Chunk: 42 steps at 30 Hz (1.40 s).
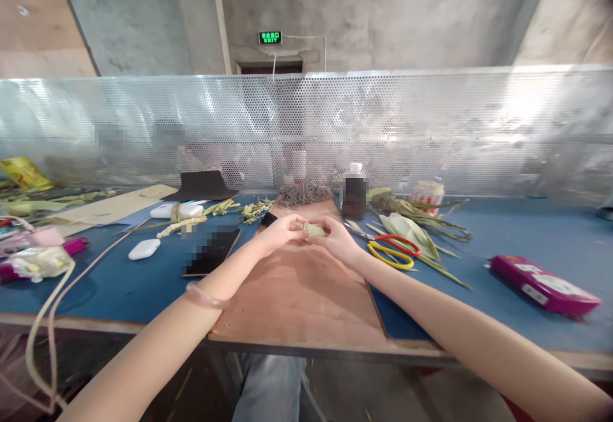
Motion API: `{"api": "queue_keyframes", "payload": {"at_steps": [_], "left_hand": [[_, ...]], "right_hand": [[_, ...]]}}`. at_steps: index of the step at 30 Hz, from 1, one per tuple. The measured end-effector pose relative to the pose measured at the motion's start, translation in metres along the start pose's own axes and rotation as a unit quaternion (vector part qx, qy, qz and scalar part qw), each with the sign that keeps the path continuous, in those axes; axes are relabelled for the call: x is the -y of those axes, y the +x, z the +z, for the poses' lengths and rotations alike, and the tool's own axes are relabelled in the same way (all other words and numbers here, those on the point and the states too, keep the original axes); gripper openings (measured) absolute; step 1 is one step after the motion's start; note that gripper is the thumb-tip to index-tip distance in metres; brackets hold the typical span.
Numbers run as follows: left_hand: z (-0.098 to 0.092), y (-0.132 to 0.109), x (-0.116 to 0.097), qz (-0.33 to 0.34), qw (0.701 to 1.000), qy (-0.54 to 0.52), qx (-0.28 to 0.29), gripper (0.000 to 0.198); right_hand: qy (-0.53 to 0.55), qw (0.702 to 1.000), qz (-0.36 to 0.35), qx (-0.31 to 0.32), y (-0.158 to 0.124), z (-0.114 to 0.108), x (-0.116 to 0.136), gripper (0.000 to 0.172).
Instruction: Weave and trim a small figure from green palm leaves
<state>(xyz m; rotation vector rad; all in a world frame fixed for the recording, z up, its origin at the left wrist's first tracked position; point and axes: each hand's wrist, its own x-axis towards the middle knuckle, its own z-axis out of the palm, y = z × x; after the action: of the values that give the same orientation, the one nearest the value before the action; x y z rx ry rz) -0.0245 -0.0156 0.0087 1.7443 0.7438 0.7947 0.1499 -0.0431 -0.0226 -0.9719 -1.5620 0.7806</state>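
A small pale green piece (315,230) is held between both hands over the wooden board (306,294). My left hand (286,230) closes its fingers on the piece's left side; a pinkish bangle (207,297) circles that forearm. On the right side, my right hand (335,237) has its fingers closed on the same piece. Scissors (393,253) with red and yellow handles lie just right of my right hand. Behind the hands, a pile of grey cord (305,194) rests at the board's far end.
A dark bottle (354,195) and leaf strips (416,218) stand and lie right of the board. Farther right is a magenta device (543,285). On the left are a dark phone (213,253), a white case (144,249) and cables (50,301). A perforated metal screen (393,128) borders the back.
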Motion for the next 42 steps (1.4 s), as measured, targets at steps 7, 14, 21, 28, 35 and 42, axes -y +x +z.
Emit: {"api": "queue_keyframes", "payload": {"at_steps": [7,14,21,28,35,42], "left_hand": [[-0.002,0.004,0.005,0.031,0.999,0.027,0.004,0.032],[-0.002,0.005,0.008,0.031,0.999,0.038,-0.003,0.033],[0.000,0.003,-0.001,0.043,0.999,-0.004,0.005,0.041],[0.002,-0.001,-0.008,0.030,0.999,0.014,-0.003,0.038],[0.000,0.001,-0.002,0.035,0.997,0.070,-0.025,0.034],[-0.003,0.005,0.001,0.052,0.993,0.083,-0.065,0.033]], "right_hand": [[-0.009,1.000,0.009,0.000,-0.001,0.001,0.007,0.037],[0.025,1.000,0.012,0.012,-0.002,0.002,0.006,0.036],[0.153,0.987,0.037,0.033,-0.008,0.001,0.020,0.032],[0.189,0.980,0.063,0.014,-0.002,-0.001,0.014,0.035],[0.179,0.979,0.092,0.043,-0.005,0.002,0.016,0.035],[0.220,0.955,0.178,0.089,-0.008,0.001,0.023,0.043]]}}
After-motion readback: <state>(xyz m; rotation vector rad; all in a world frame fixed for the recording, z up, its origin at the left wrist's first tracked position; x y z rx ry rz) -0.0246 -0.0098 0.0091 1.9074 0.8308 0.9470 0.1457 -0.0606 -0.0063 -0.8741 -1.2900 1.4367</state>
